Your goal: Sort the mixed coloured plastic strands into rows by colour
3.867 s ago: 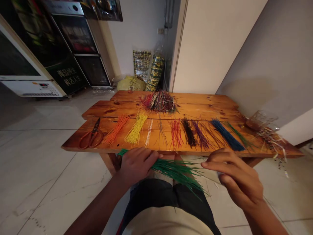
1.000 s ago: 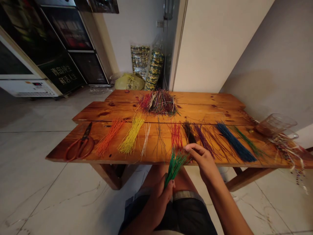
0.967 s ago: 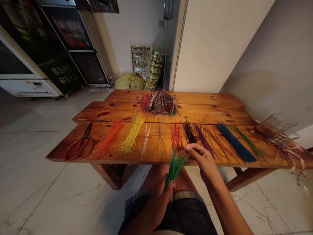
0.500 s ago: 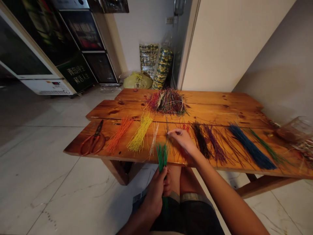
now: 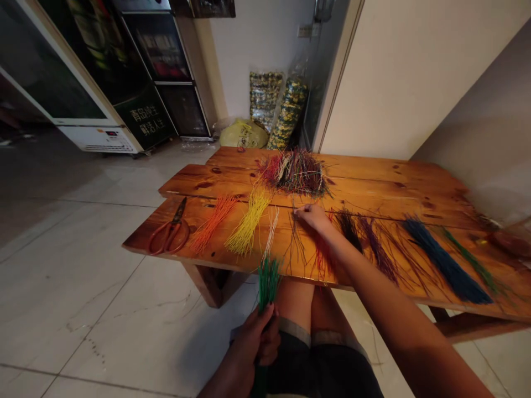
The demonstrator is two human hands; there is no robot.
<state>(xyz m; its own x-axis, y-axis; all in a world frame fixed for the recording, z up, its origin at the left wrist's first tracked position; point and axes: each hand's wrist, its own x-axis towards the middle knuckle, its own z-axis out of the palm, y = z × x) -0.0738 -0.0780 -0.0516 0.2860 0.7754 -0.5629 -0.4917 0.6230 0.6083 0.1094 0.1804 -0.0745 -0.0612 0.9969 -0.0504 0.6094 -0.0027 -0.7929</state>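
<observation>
My left hand (image 5: 262, 334) is wrapped round a bundle of green strands (image 5: 269, 281), held upright over my lap at the table's front edge. Over the table, the fingers of my right hand (image 5: 314, 217) pinch the upper part of some thin dark strands (image 5: 295, 239), which spread out below. A few white strands (image 5: 271, 235) lie to the left of these. Red strands (image 5: 322, 255) are partly hidden under my right wrist. Behind my right hand sits a tangled pile of mixed-colour strands (image 5: 301, 172).
On the wooden table (image 5: 373, 168) lie orange-handled scissors (image 5: 169, 235), orange strands (image 5: 214, 224) and yellow strands (image 5: 249, 224) to the left. Rightward are black strands (image 5: 349, 229), purple strands (image 5: 379, 251), brown strands (image 5: 409, 257), blue strands (image 5: 448, 260) and more green strands (image 5: 470, 260).
My right hand has moved slightly away from me along the dark strands. My left hand has lowered a little with the green bundle. The whole view has shifted, so the table appears further right.
</observation>
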